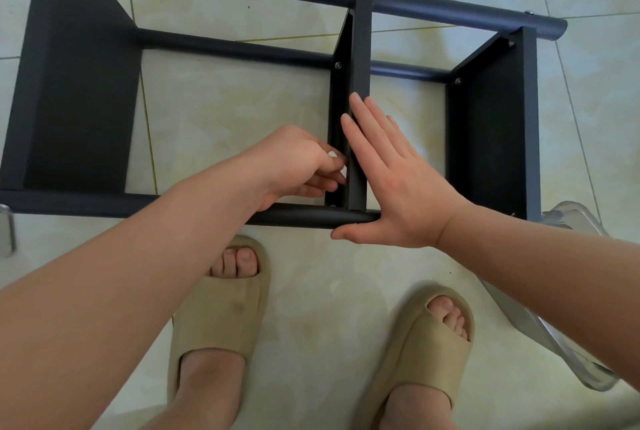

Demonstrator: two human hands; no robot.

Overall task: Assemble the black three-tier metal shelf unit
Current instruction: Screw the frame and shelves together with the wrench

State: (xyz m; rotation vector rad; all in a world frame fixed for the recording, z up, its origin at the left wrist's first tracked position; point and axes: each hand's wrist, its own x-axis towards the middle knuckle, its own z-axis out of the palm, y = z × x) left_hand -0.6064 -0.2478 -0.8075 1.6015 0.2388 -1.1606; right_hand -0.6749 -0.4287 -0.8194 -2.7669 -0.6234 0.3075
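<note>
The black metal shelf unit (pixel 83 90) lies on its side on the tiled floor, three panels standing on edge between round poles. My right hand (pixel 391 180) is flat, fingers spread, pressed against the right face of the middle panel (pixel 362 49), thumb under the near pole (pixel 304 216). My left hand (pixel 298 163) reaches in on the panel's left side near its lower corner, fingertips pinched together at the panel edge. Whatever small part the fingers pinch is hidden. Bolt heads (pixel 338 65) show on the far poles.
My two feet in beige slides (pixel 221 312) stand just in front of the near pole. A clear plastic object (pixel 568 294) lies on the floor at right under my right forearm. A metal piece (pixel 7 229) sits at the left edge.
</note>
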